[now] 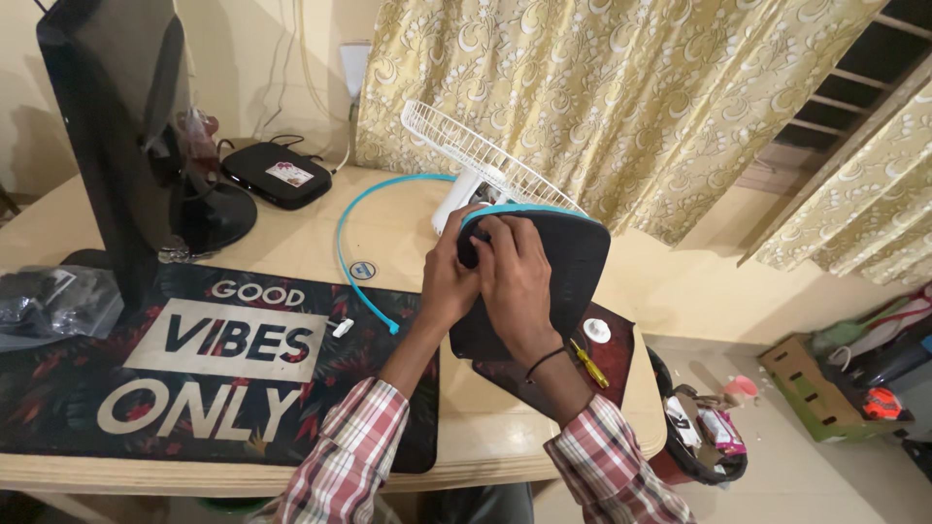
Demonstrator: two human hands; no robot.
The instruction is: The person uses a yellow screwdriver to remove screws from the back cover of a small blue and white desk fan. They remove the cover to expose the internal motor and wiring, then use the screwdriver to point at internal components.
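Note:
Both of my hands grip a dark fan blade piece [568, 272] with a teal rim, held up over the right part of the wooden desk [291, 228]. My left hand [449, 281] holds its left side and my right hand [515, 277] presses at its hub. Just behind it stands a white wire fan guard [476, 155] on a white fan body. A teal ring strip [354, 233] curves across the desk to the left of my hands.
A dark patterned desk mat [194, 369] with large white lettering lies at the front. A monitor [107, 126] stands at left, a black box [277, 173] behind it. A yellow screwdriver [589, 364] and white cap [597, 331] lie at right. A bin [699, 437] sits on the floor.

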